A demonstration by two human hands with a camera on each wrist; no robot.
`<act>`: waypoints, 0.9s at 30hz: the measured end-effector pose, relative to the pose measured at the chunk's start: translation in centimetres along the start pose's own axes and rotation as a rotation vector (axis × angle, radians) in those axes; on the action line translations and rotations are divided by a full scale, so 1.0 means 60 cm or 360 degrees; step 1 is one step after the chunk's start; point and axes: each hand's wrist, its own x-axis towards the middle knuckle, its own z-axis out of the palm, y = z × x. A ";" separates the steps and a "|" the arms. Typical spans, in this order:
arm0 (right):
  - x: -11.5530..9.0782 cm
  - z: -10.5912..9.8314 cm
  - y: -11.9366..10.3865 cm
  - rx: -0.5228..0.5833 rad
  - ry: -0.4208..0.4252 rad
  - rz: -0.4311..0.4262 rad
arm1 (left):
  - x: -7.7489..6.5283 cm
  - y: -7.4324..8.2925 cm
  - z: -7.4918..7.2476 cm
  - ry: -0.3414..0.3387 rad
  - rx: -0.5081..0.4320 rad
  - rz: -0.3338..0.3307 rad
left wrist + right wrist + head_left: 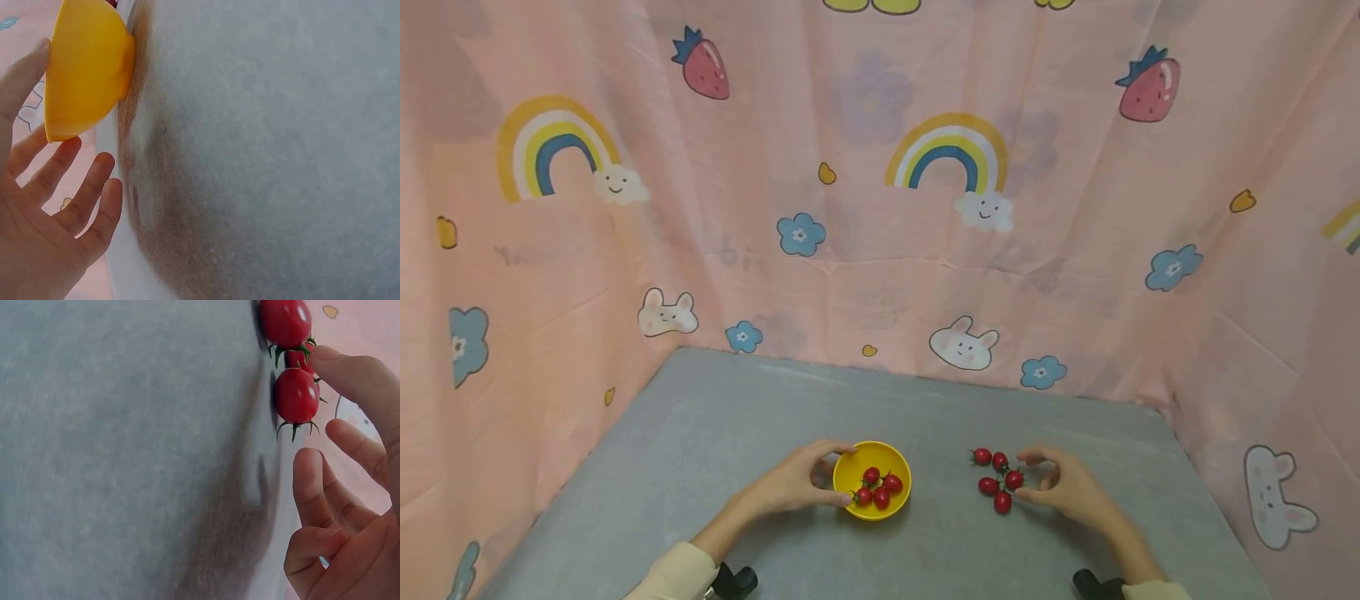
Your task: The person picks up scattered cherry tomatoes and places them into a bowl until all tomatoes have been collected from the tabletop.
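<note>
Head: left hand [797, 479] grips bowl [880, 455] edge; right hand [1066, 483], fingers apart, beside tomatoes [988, 486]; table [943, 500] between.

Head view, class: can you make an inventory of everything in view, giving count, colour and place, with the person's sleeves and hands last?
bowl: one, yellow, on the table
tomatoes in the bowl: four, red
loose tomatoes: five, red, right of the bowl
table: one, grey, beneath everything
cloth: pink, behind and beside the table; number of pieces unclear
rainbow prints: three, multicoloured, one cut off at the right edge
strawberry prints: two, red, high up
rabbit prints: three, white, lower down
flower prints: several, blue, scattered
wrist devices: two, black, one per wrist
sleeves: two, cream, bottom edge
left hand: one, holding the bowl's rim
right hand: one, close to the loose tomatoes
</note>
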 end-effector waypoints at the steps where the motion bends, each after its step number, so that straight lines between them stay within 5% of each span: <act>1: 0.001 0.001 0.001 -0.0010 0.0004 0.0007 | 0.000 0.000 0.000 0.0000 0.0000 0.0000; 15: 0.010 0.006 0.000 -0.0069 -0.0083 -0.0180 | -0.004 0.005 0.000 0.0012 0.0025 -0.0022; 27: 0.016 0.008 0.008 -0.0108 -0.0112 -0.0183 | -0.003 0.006 -0.002 0.0017 0.0016 -0.0012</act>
